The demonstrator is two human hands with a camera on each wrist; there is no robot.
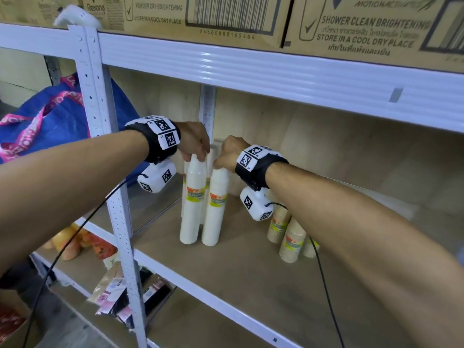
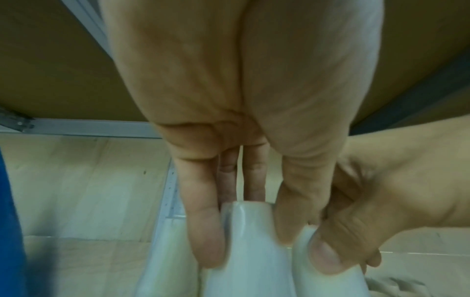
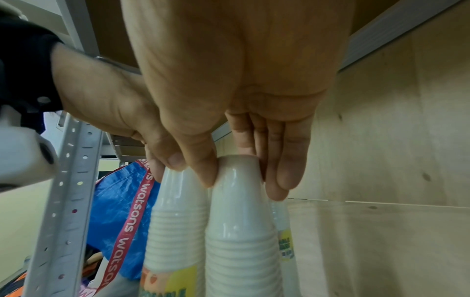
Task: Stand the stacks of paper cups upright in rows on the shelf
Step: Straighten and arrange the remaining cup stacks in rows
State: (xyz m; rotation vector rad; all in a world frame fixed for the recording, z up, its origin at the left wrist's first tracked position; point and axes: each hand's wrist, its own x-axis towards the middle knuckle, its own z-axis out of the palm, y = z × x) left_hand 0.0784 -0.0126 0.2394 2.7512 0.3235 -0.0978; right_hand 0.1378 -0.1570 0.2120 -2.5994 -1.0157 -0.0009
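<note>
White cup stacks point(image 1: 191, 202) upright at the shelf's point(image 1: 251, 267) nine o'clock end; my left hand point(image 1: 194, 143) and right hand point(image 1: 229, 153) each pinch one's top, steadying them side by side, I reckon.

Two wrapped white cup stacks point(image 1: 200, 204) stand upright, touching, at the shelf's point(image 1: 251, 272) left; brown stacks point(image 1: 288, 234) stand rightward.

Head view looks down at the shelf point(image 1: 226, 272); both wrist views look up close along fingers, sharing the white cup stacks point(image 1: 192, 197)
</note>
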